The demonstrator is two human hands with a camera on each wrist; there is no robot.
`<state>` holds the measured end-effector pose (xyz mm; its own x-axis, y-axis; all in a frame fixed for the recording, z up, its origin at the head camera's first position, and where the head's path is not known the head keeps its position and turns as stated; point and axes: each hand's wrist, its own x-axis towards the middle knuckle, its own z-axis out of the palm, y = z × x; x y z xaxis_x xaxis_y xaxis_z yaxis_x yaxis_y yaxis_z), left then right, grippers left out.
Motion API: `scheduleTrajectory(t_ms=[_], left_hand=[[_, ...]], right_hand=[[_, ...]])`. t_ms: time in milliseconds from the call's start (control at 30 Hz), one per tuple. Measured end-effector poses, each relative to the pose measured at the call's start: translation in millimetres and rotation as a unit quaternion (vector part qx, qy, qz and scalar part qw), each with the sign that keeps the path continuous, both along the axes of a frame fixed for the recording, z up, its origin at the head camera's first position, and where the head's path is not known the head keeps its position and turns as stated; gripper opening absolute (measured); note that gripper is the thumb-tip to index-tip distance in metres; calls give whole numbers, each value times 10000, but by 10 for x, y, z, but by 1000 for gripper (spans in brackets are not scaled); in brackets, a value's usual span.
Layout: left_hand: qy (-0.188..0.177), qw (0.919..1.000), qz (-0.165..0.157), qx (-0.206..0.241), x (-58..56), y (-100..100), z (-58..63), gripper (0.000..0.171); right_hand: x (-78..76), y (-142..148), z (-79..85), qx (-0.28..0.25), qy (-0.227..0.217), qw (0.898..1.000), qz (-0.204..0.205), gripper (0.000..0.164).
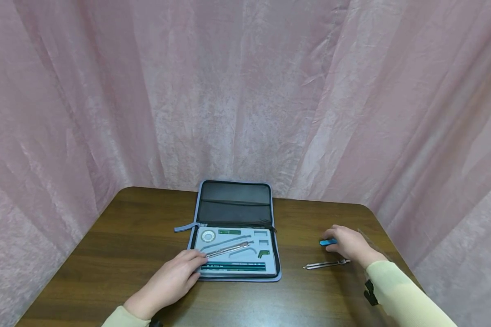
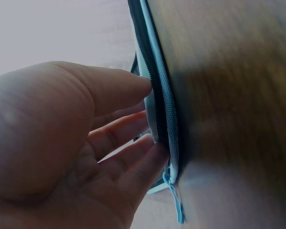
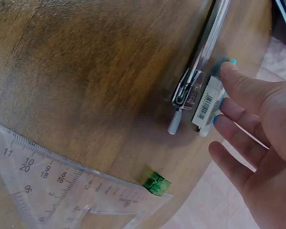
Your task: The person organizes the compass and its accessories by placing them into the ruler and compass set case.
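Note:
My left hand (image 1: 179, 278) rests at the front left corner of an opened zip case (image 1: 279, 272), thumb at the zipped edge (image 2: 157, 86) and fingers over the tray. A silver compass (image 1: 229, 249) lies slanted in the tray, one end right at these fingertips. Over the table's right side, my right hand (image 1: 349, 244) pinches a small blue and white block (image 3: 208, 106) with a barcode label between thumb and fingers. Just below that hand, a second silver compass-like instrument (image 1: 325, 264) lies on the table, its hinge end (image 3: 182, 93) beside the block.
In the tray are dark green pencils (image 1: 233, 266), a round white dial (image 1: 207, 235) and a green strip (image 1: 229, 231). A clear set square (image 3: 52, 181) lies at the right, a small green translucent piece (image 3: 156, 182) at its corner. A pink curtain (image 1: 229, 113) hangs behind the table.

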<state>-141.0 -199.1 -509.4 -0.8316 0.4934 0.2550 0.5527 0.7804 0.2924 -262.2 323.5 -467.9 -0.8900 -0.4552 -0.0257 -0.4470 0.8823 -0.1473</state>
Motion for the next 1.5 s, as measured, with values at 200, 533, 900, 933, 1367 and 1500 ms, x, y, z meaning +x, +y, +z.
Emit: scheduleTrajectory(t_ms=[200, 533, 900, 933, 1367, 1500], left_hand=[[-83, 10000, 28, -13, 9, 5, 4, 35], [-19, 10000, -16, 0, 15, 9, -10, 35], [-49, 9999, 43, -95, -9, 6, -21, 35], [-78, 9999, 56, -93, -11, 6, -15, 36], [-41, 10000, 36, -36, -9, 0, -1, 37], [-98, 9999, 59, -33, -4, 1, 8, 37]], right_hand=[[-10, 46, -75, -6, 309, 9995, 94, 22], [10, 86, -107, 251, 528, 9981, -186, 16], [-22, 96, -133, 237, 615, 9974, -274, 15], [-33, 90, -137, 218, 619, 9975, -271, 15], [-94, -153, -154, -241, 975, 9948, 147, 10], [-100, -238, -147, -325, 1025, 9939, 258, 4]])
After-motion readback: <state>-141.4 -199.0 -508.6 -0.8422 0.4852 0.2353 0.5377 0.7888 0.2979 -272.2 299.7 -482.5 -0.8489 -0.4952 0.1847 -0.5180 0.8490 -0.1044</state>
